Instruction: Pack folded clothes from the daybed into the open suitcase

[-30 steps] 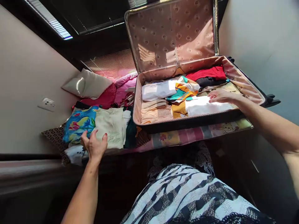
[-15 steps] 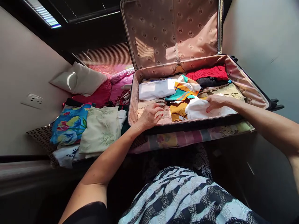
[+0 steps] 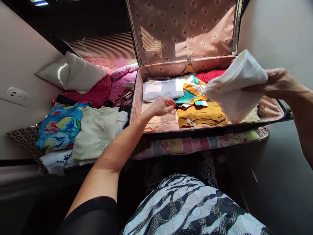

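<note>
A folded white garment (image 3: 239, 81) is lifted above the right part of the suitcase (image 3: 171, 132), and my right hand (image 3: 281, 83) is closed on its right edge. My left hand (image 3: 163, 106) hovers over the left half with loosely bent fingers apart and nothing visible in them. Its fingertips are close to a teal, orange and white garment (image 3: 192, 94). Behind that hand lies a folded white cloth (image 3: 162, 90), with peach-coloured clothing (image 3: 166, 122) below it. A mustard-yellow garment (image 3: 201, 114) lies in the front middle. The raised white garment partly hides a red knit item (image 3: 210, 75).
The suitcase lid (image 3: 181, 32) stands open at the back. To the left are a blue floral cloth (image 3: 62, 125), a pale green folded garment (image 3: 97, 130) and a white pillow (image 3: 75, 73). Walls rise on both sides, the left one with a socket (image 3: 16, 95).
My right hand has lifted the white garment up and to the right, uncovering more of the mustard-yellow one. My left hand has shifted slightly up toward the multicoloured garment. The view has turned slightly.
</note>
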`<state>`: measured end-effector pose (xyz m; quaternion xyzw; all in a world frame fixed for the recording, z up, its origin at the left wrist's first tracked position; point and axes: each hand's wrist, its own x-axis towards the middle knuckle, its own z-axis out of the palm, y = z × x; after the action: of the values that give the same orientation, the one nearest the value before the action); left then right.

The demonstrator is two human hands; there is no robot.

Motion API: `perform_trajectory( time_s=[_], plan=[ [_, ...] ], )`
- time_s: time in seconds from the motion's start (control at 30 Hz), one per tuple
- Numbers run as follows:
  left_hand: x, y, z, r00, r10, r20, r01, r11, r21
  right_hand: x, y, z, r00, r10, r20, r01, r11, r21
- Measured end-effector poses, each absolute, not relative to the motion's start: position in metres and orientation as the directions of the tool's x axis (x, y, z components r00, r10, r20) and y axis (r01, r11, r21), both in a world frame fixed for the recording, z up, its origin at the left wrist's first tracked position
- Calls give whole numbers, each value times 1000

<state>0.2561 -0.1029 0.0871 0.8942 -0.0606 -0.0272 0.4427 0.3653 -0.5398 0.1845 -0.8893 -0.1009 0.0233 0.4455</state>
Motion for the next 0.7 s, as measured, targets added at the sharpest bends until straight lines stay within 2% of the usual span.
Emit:
perform_trajectory(
  time_s=[0.07,0.13,0.27,0.4,0.47,0.53,0.63,0.7],
  plan=[
    [258,-102,85,999,-5,-40,32,-475,879,368,-531,196,973,146,180,230,-501,-834],
    [261,-100,84,981,187,-55,114,-319,941,370,-511,201,969,104,224,247,-380,-892],
    [267,-82,89,801,593,-84,75,39,996,374,-451,198,992,38,119,124,-173,-977],
    [271,-53,94,630,728,-270,60,301,952,373,-387,197,981,183,60,56,27,-998],
    [271,-44,94,570,769,-290,49,321,946,376,-355,198,962,266,57,15,156,-988],
    [271,-38,95,510,824,-248,15,279,960,384,-323,199,952,304,47,-37,263,-964],
    [269,-33,98,400,915,-61,-83,102,991,404,-273,198,964,266,2,-104,385,-917],
    [266,-30,100,343,934,97,-130,-55,990,412,-236,191,976,217,-3,-72,314,-947]
  ],
)
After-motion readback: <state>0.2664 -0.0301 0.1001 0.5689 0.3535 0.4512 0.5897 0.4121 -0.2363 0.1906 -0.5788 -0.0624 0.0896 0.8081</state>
